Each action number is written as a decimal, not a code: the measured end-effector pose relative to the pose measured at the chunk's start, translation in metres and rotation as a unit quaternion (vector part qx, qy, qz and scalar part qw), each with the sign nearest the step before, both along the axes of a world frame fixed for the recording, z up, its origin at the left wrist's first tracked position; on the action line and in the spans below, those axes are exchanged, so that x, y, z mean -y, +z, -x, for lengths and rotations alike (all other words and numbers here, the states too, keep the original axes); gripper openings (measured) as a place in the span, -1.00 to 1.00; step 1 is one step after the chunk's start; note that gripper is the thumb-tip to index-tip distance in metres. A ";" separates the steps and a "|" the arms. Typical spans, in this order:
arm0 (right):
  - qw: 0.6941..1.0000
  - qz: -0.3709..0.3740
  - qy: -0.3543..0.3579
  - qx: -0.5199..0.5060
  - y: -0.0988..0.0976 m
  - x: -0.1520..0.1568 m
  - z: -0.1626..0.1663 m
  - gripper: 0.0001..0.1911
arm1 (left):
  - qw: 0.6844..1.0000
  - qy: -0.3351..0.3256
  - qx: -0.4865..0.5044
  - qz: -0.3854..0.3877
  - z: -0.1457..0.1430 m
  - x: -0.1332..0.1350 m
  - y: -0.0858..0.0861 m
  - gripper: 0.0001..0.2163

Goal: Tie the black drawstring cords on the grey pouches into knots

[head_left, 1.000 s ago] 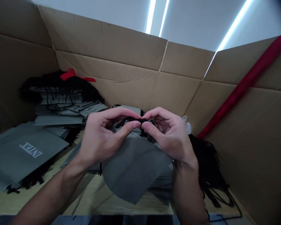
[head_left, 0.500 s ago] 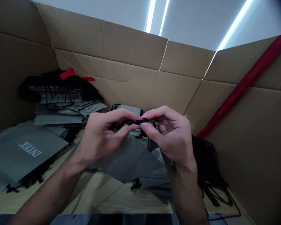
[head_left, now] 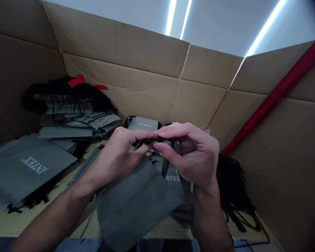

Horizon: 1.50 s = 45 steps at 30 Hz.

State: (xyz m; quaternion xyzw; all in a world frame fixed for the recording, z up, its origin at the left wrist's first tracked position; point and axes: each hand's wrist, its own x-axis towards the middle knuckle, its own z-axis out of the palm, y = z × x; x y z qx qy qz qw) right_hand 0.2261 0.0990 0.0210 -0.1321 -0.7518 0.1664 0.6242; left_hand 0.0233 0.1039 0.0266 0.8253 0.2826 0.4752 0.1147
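Observation:
A grey drawstring bag (head_left: 139,199) hangs below my two hands, its lower part reaching past the table's front edge. Along its top edge runs a black cord (head_left: 157,140), pinched between the fingertips of both hands. My left hand (head_left: 118,154) is closed on the cord and the bag's edge. From the other side my right hand (head_left: 196,154) pinches the same stretch, thumb below and fingers above. The fingers partly cover the bag's mouth. Behind the hanging bag lies another grey bag with white INTEX lettering (head_left: 172,178), partly hidden.
Several INTEX bags (head_left: 21,175) lie at the left, with a heap of bags and black cords (head_left: 70,101) behind them. More bags (head_left: 143,124) are stacked at the back. Loose black cords (head_left: 233,189) lie at the right. Cardboard walls (head_left: 115,63) surround the wooden table (head_left: 86,224).
The bag now hangs lower and further toward me, uncovering INTEX lettering behind it. My hands have shifted slightly while pinching the cord.

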 end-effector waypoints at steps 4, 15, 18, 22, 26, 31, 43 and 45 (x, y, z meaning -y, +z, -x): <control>0.998 0.009 -0.057 -0.003 -0.003 0.002 0.001 -0.78 | 0.999 -0.040 -0.018 0.029 0.000 0.001 0.000 -0.81; 0.990 0.099 -0.074 -0.073 0.005 -0.001 -0.003 -0.80 | 0.978 -0.061 0.142 0.142 0.009 0.009 0.011 -0.97; 0.989 0.088 -0.111 -0.046 0.007 0.001 -0.013 -0.82 | 0.967 -0.076 0.165 0.181 0.011 0.007 0.012 -0.92; 0.981 0.038 -0.189 0.016 0.010 0.006 -0.026 -0.87 | 0.954 -0.103 0.179 0.216 0.015 0.003 0.013 -0.82; 0.967 -0.028 -0.236 0.092 0.010 0.010 -0.028 -0.90 | 0.947 -0.124 0.184 0.232 0.016 0.002 0.014 -0.80; 0.960 -0.077 -0.237 0.127 0.011 0.012 -0.021 -0.92 | 0.950 -0.123 0.174 0.230 0.013 0.003 0.013 -0.84; 0.956 -0.053 -0.260 0.127 0.013 0.018 -0.022 -0.92 | 0.965 -0.074 0.156 0.195 0.014 0.003 0.011 -0.82; 0.955 -0.057 -0.261 0.128 0.014 0.020 -0.022 -0.90 | 0.968 -0.066 0.149 0.189 0.014 0.003 0.011 -0.82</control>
